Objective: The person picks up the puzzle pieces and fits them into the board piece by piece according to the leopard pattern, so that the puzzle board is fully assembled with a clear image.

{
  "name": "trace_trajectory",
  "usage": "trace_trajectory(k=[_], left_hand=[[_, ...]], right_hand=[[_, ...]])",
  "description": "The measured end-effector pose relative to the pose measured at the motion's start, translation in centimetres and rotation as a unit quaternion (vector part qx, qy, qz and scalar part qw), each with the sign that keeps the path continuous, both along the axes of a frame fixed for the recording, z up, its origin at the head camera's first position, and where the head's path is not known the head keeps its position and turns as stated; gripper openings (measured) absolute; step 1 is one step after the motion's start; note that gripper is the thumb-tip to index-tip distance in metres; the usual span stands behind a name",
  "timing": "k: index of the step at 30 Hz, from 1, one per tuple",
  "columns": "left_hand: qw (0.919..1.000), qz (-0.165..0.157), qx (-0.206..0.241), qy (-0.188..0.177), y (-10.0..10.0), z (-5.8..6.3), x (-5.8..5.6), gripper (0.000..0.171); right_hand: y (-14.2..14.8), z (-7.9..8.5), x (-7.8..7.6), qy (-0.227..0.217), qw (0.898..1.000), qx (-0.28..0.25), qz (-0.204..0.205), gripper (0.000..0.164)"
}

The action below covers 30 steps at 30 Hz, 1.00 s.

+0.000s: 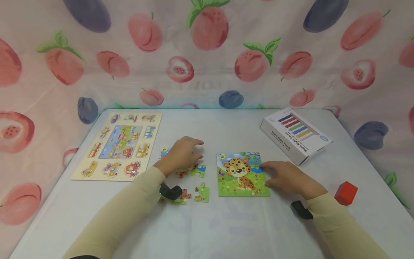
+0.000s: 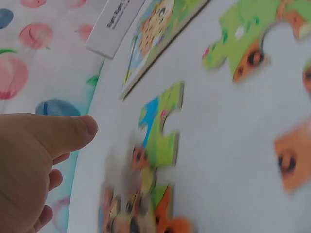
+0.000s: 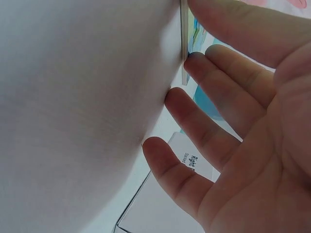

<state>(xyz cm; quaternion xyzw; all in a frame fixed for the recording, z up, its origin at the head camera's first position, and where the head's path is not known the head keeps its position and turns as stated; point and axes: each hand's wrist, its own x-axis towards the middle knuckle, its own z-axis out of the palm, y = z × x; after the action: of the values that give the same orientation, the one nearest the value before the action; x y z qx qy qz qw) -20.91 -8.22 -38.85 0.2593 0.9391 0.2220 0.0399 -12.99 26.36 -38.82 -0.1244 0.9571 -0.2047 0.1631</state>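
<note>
A square picture board with a spotted leopard cub [image 1: 240,176] lies flat near the middle of the table. My right hand [image 1: 286,176] touches its right edge with thumb and index finger. In the right wrist view the fingers [image 3: 201,136] are spread and only gently bent. My left hand [image 1: 181,154] is over several loose jigsaw pieces left of the board, partly covering them. Its thumb [image 2: 73,131] sticks out, with nothing held in the left wrist view. A green-and-blue piece [image 1: 198,171] lies beside that hand, and a green piece [image 1: 202,193] lies nearer me.
At the left rests a wooden peg puzzle board [image 1: 87,144] with vehicle shapes. A white box [image 1: 284,140] stands at the back right. A red block [image 1: 346,193] sits right of my right wrist. Fruit-patterned cloth [image 1: 207,79] rises behind the table.
</note>
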Motion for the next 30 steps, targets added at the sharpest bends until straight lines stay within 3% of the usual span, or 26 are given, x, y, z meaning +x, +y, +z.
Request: trace_trajectory(k=[7,17,24,30], left_hand=[[0.9993,0.032,-0.02,-0.005,-2.8,-0.2,-0.8,0.046],[0.9975,0.055,-0.035,-0.028,-5.3,-1.2,-0.8,0.046],[0.996,0.076,-0.028,-0.037,-6.3,-1.4,-0.6,0.046],[0.9964,0.07,-0.032,-0.036,-6.5,-1.5,-0.6,0.041]], right_hand=[[0.0,-0.1,-0.1,0.002,1.0,0.002,0.002,0.062],[0.1,-0.2,0.0,0.007,1.0,0.0,0.005,0.062],[0.0,0.0,0.0,0.007,1.0,0.002,0.005,0.062],[0.0,0.0,0.1,0.007,1.0,0.003,0.004,0.062]])
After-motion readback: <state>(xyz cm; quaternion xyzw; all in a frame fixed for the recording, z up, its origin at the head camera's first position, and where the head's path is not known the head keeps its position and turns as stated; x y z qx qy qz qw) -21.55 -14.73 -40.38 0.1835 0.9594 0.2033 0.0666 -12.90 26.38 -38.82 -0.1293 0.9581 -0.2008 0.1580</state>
